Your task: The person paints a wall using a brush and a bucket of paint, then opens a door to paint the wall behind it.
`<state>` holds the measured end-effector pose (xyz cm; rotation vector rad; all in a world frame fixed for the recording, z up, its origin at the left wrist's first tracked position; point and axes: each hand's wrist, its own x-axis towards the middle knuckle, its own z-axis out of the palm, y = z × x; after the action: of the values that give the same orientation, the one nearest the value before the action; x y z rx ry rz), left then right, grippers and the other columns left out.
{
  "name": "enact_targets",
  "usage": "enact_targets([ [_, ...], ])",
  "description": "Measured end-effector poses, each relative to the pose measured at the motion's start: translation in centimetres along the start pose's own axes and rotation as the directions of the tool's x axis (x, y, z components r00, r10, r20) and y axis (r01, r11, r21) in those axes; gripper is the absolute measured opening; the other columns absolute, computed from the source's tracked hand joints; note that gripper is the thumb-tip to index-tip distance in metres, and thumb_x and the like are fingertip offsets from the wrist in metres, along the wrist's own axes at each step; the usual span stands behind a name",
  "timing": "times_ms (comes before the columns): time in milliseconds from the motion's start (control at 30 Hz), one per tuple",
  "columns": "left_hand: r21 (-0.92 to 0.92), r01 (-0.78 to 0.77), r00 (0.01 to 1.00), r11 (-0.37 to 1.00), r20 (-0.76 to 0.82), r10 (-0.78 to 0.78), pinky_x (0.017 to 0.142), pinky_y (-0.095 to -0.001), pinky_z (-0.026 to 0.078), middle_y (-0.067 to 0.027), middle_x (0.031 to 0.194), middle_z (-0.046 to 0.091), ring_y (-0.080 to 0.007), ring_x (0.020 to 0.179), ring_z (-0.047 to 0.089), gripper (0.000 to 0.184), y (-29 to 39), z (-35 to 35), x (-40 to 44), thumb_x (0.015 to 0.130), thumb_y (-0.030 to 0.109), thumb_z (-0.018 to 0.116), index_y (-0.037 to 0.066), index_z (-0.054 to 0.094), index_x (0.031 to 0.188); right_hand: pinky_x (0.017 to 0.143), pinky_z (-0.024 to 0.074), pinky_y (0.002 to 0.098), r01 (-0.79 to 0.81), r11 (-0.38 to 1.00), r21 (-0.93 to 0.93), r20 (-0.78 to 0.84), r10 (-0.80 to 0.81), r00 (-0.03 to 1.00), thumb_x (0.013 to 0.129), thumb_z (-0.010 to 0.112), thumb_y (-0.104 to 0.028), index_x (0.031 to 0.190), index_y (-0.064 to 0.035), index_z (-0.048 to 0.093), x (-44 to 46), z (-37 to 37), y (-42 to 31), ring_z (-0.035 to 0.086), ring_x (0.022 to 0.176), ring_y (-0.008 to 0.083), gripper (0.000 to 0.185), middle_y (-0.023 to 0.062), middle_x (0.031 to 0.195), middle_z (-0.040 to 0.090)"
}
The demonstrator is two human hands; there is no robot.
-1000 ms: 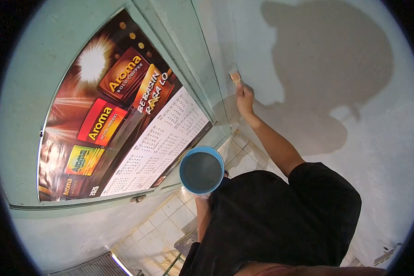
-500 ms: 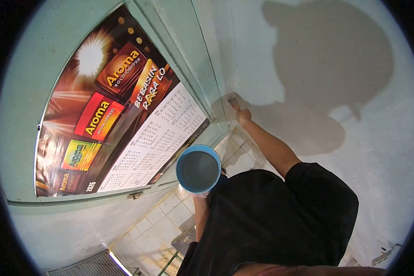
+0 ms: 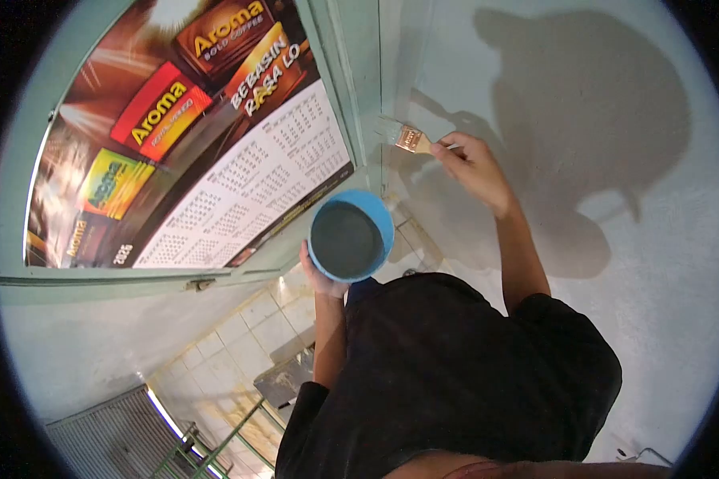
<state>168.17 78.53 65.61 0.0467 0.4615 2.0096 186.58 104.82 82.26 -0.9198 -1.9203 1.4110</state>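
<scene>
My right hand (image 3: 473,169) is closed around the wooden handle of a flat paintbrush (image 3: 413,140). The brush has a copper-coloured band, and its pale bristles point left, close to the corner where the wall (image 3: 471,104) meets the green frame (image 3: 367,120). I cannot tell whether the bristles touch the wall. In my left hand (image 3: 321,275) is a round blue tub (image 3: 388,225), gripped at its side and underside. Grey-green liquid (image 3: 346,239) fills much of the tub. Part of the left fingers is hidden beneath it.
A coffee calendar poster (image 3: 240,184) hangs on the green door (image 3: 24,160) at the left. Below are floor tiles (image 3: 252,311), a green metal frame (image 3: 232,439), a dark board (image 3: 287,375) and a ribbed grey panel (image 3: 112,435). My shadow (image 3: 591,104) falls across the wall.
My right hand and the brush have risen away from the low corner, so the whole brush shows. The tub sits higher in view, and more of my left hand is visible.
</scene>
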Motion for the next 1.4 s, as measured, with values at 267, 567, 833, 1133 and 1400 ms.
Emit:
enact_targets([
  [267,0.003,0.004,1.0,1.0,-0.019,-0.004,0.111,-0.0517,0.043,-0.0171,0.146,0.054,-0.0362,0.131,0.054,0.074,-1.3,0.5,0.3,0.098,0.062,0.041,0.006,0.051,0.145,0.061,0.0495,0.0365,0.311,0.898,-0.313,0.343,-0.199,0.918,0.091,0.072,-0.023,0.089,0.0012,0.071,-5.3,-0.7,-7.3,0.062,0.06,0.0201,0.025,0.0129,0.069,0.067],
  [567,0.082,-0.017,1.0,0.997,0.005,0.017,0.112,-0.0497,0.043,-0.0175,0.144,0.056,-0.0356,0.13,0.055,0.072,-2.4,2.1,-0.2,0.098,0.059,0.046,0.005,0.051,0.145,0.07,0.0558,0.0482,0.469,0.479,-0.742,0.443,-0.176,0.879,0.08,0.069,-0.009,0.08,-0.0006,0.071,-6.4,8.1,-4.1,0.072,0.079,0.0383,0.008,0.022,0.081,0.07],
  [833,0.104,-0.006,1.0,0.995,0.01,0.005,0.115,-0.0504,0.039,-0.017,0.147,0.054,-0.0353,0.134,0.052,0.072,-2.4,1.7,-0.5,0.098,0.057,0.047,0.005,0.049,0.146,0.067,0.0542,0.051,0.483,0.501,-0.718,0.471,-0.16,0.867,0.081,0.073,-0.015,0.079,0.0006,0.07,-5.6,9.4,-1.2,0.068,0.075,0.0426,0.016,0.0243,0.076,0.067],
  [1133,0.09,0.01,1.0,0.996,-0.016,-0.009,0.113,-0.0513,0.041,-0.0167,0.146,0.055,-0.0354,0.133,0.053,0.073,-2.6,0.4,-0.7,0.097,0.059,0.047,0.005,0.049,0.146,0.069,0.0534,0.0503,0.427,0.562,-0.708,0.438,-0.125,0.89,0.082,0.074,-0.017,0.08,0.0011,0.07,-6.2,7.4,-2.1,0.068,0.076,0.0413,0.019,0.0218,0.079,0.069],
  [1400,0.089,0.023,0.999,0.996,-0.043,-0.019,0.112,-0.0503,0.043,-0.0163,0.144,0.057,-0.0346,0.13,0.056,0.071,-2.9,0.9,-0.7,0.097,0.059,0.047,0.005,0.053,0.143,0.067,0.0547,0.0482,0.523,0.56,-0.643,0.47,-0.25,0.846,0.094,0.065,-0.023,0.08,0.0,0.07,-8.0,6.2,-3.7,0.07,0.074,0.0387,0.028,0.0206,0.075,0.068],
])
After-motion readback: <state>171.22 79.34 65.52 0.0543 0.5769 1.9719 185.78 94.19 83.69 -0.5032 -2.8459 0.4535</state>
